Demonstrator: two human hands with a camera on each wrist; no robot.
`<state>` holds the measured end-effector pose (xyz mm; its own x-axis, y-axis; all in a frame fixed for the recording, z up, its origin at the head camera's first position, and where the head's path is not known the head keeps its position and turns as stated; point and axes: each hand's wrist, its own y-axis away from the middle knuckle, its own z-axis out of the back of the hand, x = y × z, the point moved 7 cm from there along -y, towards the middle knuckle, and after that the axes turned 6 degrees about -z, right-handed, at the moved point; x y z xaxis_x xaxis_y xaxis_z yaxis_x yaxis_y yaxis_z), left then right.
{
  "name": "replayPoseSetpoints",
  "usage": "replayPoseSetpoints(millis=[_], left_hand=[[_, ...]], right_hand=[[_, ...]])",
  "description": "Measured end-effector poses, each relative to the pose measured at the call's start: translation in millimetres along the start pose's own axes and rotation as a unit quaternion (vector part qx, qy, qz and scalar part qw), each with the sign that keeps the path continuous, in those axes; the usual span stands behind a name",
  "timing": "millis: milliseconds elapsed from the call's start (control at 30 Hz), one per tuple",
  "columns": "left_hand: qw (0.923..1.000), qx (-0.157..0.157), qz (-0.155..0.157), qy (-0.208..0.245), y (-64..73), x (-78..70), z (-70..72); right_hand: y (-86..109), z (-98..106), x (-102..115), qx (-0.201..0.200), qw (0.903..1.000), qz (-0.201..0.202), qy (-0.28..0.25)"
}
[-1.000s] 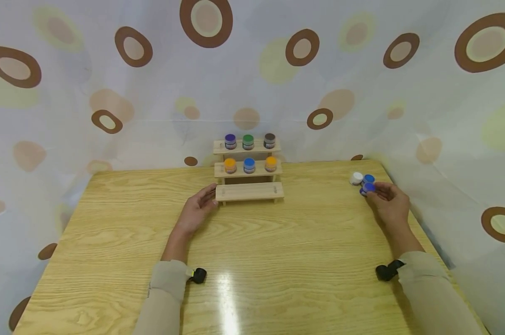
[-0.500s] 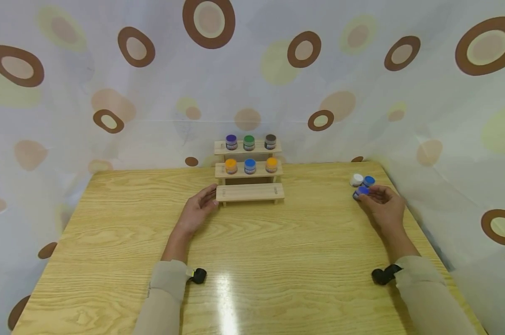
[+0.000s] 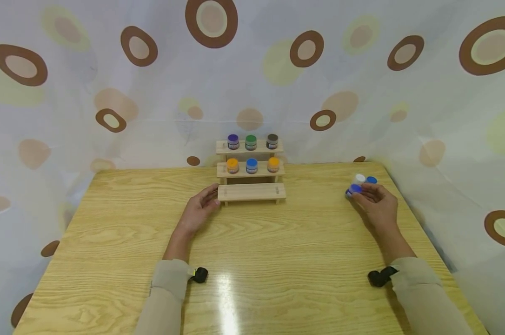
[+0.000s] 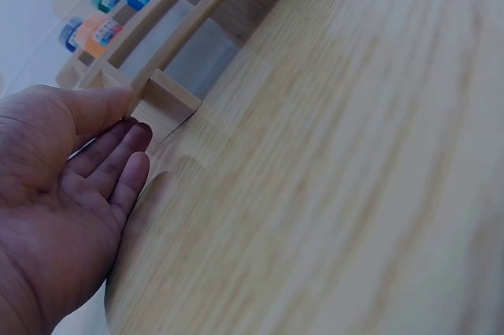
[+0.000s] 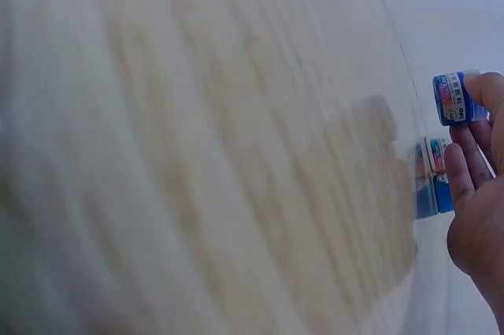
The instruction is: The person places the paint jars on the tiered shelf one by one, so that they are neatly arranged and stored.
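A small paint jar with a blue-violet lid [image 3: 354, 189] is pinched between the thumb and fingers of my right hand [image 3: 380, 204]. In the right wrist view this jar [image 5: 451, 99] shows its label, raised off the table. My left hand [image 3: 197, 211] holds the left end of a three-step wooden stand [image 3: 252, 191]. The left wrist view has the thumb against the lowest step's end, with the fingers [image 4: 130, 169] curled below it. Jars with purple [image 3: 233, 142], green [image 3: 250, 143] and dark brown lids [image 3: 272, 141] stand on the top step.
Two orange jars [image 3: 233, 165] [image 3: 273, 164] flank a blue jar [image 3: 251, 165] on the middle step. A white-lidded jar [image 3: 359, 179] and another blue-lidded jar [image 3: 371, 180] stand by the right hand. A patterned cloth [image 3: 152, 93] hangs behind the wooden table [image 3: 277, 260].
My right hand has moved a little to the left with the pinched jar, away from the other blue-lidded jar. The left hand stays at the stand.
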<state>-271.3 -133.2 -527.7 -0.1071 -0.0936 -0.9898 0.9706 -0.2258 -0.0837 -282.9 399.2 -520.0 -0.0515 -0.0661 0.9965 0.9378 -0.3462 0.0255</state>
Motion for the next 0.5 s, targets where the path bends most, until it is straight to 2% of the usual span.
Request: replayPoseSetpoints(millis=[100, 300, 500], left_hand=[[1.0, 0.0, -0.002, 0.001, -0.5, 0.3, 0.3], [1.0, -0.002, -0.002, -0.002, -0.6, 1.0, 0.6], [1.0, -0.002, -0.001, -0.001, -1.7, 2.7, 0.8]], right_hand=[[5.2, -9, 7, 0.013, 0.9999, 0.006, -0.008], [21.6, -28, 33, 0.038, 0.9975, 0.04, 0.043], [28.4, -43, 47, 0.076, 0.9927, 0.08, 0.048]])
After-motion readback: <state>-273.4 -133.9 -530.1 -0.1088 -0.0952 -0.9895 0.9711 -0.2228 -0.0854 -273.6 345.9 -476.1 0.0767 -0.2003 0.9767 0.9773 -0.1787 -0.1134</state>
